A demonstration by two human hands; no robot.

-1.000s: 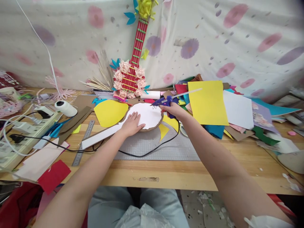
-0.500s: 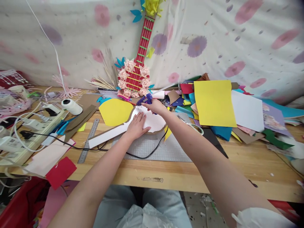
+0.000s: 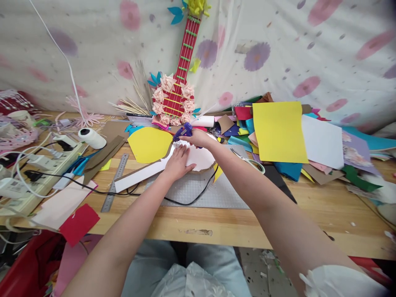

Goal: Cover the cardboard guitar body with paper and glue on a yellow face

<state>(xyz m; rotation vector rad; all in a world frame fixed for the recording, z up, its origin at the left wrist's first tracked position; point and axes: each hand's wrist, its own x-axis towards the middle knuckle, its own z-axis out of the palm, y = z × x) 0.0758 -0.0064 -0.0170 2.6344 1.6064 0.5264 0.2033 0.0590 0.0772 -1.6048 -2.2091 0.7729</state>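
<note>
A white guitar-shaped cutout (image 3: 140,175) with a brown cardboard edge lies over the grey cutting mat (image 3: 229,194), its neck pointing left. My left hand (image 3: 177,163) rests flat on it where neck and body meet, fingers spread. In my right hand (image 3: 199,138) is a blue glue gun (image 3: 185,131), a clear glue stick jutting from its back. The gun's nozzle is close to the cutout's upper edge, just beyond my left fingertips; whether it touches I cannot tell. A black cord (image 3: 198,200) loops across the mat.
A red paper guitar (image 3: 182,74) with pink roses leans at the back. Left are yellow paper (image 3: 151,144), a steel ruler (image 3: 115,183), a thread spool (image 3: 93,138) and a power strip (image 3: 40,179). Scissors (image 3: 247,161) and stacked coloured sheets (image 3: 280,132) lie right.
My right hand and the glue gun have shifted slightly left along the cutout's upper edge. My left hand stays on the cutout in nearly the same place.
</note>
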